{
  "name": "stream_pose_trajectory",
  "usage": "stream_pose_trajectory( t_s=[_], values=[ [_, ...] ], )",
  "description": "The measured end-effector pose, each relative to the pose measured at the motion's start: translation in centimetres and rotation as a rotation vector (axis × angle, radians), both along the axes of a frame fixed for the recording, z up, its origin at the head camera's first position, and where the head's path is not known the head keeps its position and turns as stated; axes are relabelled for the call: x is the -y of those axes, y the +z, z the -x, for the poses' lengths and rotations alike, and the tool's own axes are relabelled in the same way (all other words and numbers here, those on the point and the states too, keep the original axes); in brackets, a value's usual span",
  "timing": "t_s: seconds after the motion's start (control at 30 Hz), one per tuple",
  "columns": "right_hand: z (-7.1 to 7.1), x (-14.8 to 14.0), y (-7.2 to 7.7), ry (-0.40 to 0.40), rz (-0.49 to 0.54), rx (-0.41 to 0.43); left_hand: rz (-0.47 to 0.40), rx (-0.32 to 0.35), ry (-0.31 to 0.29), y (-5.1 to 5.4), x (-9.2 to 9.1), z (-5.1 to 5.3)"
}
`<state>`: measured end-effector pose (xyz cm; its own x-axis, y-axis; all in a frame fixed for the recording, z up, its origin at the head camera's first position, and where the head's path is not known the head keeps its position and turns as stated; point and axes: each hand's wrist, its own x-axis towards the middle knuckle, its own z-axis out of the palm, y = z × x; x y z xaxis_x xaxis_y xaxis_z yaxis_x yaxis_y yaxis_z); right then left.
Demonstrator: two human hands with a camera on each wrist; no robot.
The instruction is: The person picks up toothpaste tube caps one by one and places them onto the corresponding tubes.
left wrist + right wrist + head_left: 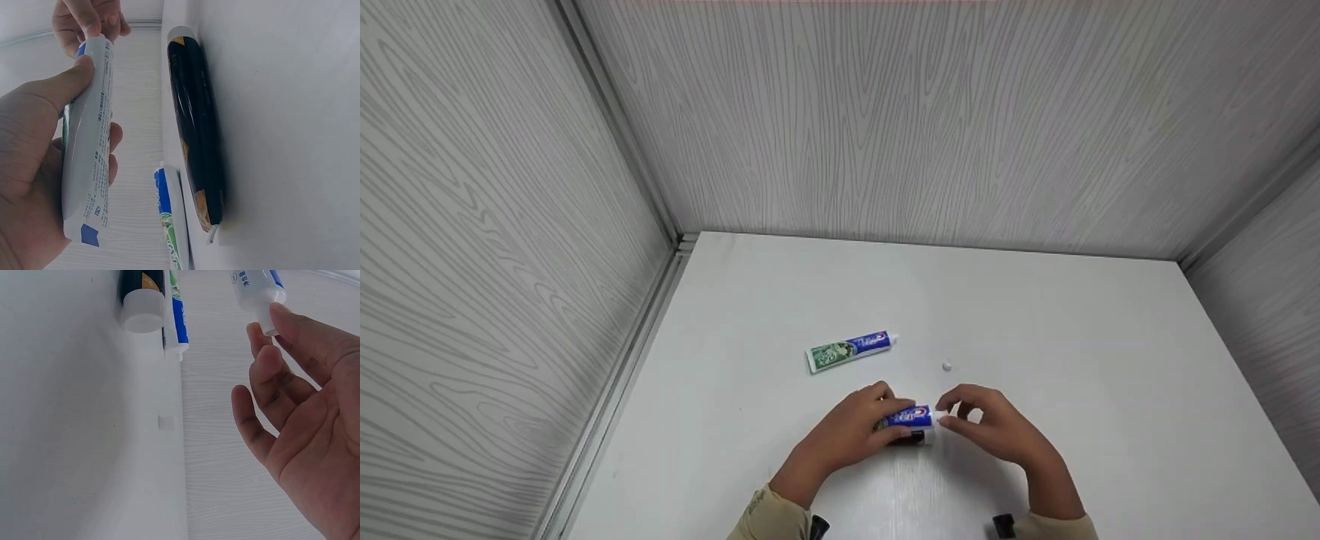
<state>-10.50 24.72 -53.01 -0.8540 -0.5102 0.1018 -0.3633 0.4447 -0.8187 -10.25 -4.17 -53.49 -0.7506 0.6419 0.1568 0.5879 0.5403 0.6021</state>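
Note:
My left hand (847,426) (34,140) grips a white, blue and green tube (911,416) (90,146) (259,289) around its body, thumb on one side and fingers on the other. At the tube's narrow end, my right hand (997,427) (90,19) (315,394) pinches a small white cap (265,322) between thumb and fingertips. A black tube (913,439) (194,124) with a wide white cap (143,312) lies on the table below the held tube, partly hidden by my left hand in the head view.
A second blue and green tube (847,351) (171,219) (179,320) lies farther back on the white table (1035,322). A small loose white piece (946,366) (166,422) rests to its right. Wood-patterned panels (885,120) stand at the back and sides.

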Motion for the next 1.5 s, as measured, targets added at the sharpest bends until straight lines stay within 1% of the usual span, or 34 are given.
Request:
stream_pose_trajectory(
  t_s=[0.3,0.6,0.77,0.93,1.13,1.33,1.4,1.5],
  values=[
    [0.0,0.1,0.0,0.003,0.009,-0.023,-0.002,-0.005,0.004,0.0,-0.1,0.1],
    [0.1,0.2,-0.1,0.0,0.011,-0.009,-0.005,-0.006,0.015,0.0,-0.1,0.1],
    [0.2,0.3,0.0,-0.012,0.019,-0.005,-0.015,-0.015,0.024,-0.2,0.1,0.1],
    [0.2,0.3,-0.1,-0.026,0.02,0.002,-0.006,-0.019,0.042,-0.5,0.3,0.3],
    [0.3,0.3,-0.3,-0.037,0.01,0.015,0.018,-0.027,0.046,-0.7,0.4,0.5],
    [0.3,0.5,-0.4,-0.058,-0.009,0.045,0.038,-0.012,0.059,-1.0,0.6,0.8],
    [0.3,0.5,-0.4,-0.063,-0.011,0.05,0.045,-0.026,0.062,-1.2,0.6,0.9],
    [0.3,0.6,-0.5,-0.067,-0.012,0.054,0.069,-0.066,0.082,-1.8,0.7,1.1]
  ],
)
